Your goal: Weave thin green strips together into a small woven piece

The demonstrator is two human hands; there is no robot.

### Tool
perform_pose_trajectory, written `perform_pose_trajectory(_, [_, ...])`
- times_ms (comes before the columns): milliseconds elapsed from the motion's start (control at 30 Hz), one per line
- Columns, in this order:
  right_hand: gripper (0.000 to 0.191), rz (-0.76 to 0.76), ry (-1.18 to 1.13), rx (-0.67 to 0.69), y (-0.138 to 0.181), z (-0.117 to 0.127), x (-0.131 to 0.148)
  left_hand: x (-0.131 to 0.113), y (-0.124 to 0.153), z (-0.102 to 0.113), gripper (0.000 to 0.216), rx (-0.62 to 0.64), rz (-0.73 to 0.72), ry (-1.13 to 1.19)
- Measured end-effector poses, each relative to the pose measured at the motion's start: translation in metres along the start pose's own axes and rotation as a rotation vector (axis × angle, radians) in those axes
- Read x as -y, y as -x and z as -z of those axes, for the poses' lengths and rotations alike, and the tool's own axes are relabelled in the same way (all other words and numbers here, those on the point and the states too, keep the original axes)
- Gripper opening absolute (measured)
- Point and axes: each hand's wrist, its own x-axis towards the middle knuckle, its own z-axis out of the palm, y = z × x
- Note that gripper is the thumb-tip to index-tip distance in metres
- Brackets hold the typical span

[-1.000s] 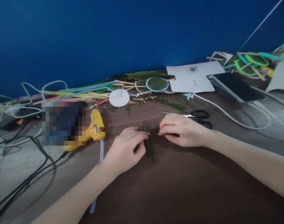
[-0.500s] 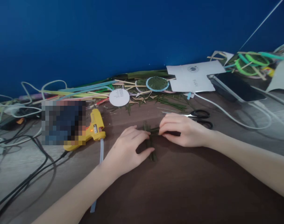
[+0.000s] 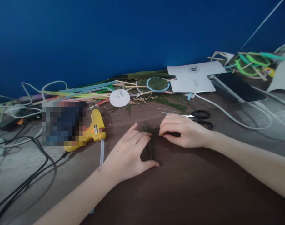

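On the dark-brown tabletop (image 3: pixel 180 187), the bundle of thin, dark-green strips (image 3: pixel 152 148) points away from us, nearer our spread left hand (image 3: pixel 130 153), while our right hand (image 3: pixel 183 129) pinches 1 crosswise, dark-green piece (image 3: pixel 155 132) from the right.

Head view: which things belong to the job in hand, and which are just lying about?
Probably the job:
green strips, pinched by right hand
glue gun, light on
scissors

Apparently lying about:
black-screened device
white cut-out sheet
round white card
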Motion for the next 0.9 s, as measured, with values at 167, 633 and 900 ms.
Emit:
perform_pose_trajectory(167, [0.013, -0.001, -0.004, -0.002, 0.0, 0.001, 0.0, 0.0, 0.0, 0.0, 0.043, -0.014, 0.018, 0.028])
perform_pose_trajectory(633, [0.016, 0.085, -0.094, 0.061, -0.002, 0.002, 0.011, 0.004, -0.004, -0.002, 0.024, -0.083, 0.063, 0.05])
perform_pose_trajectory(900, [0.013, -0.02, -0.206, 0.008, -0.002, -0.001, 0.016, 0.006, -0.004, -0.002, 0.027, -0.103, 0.091, 0.07])
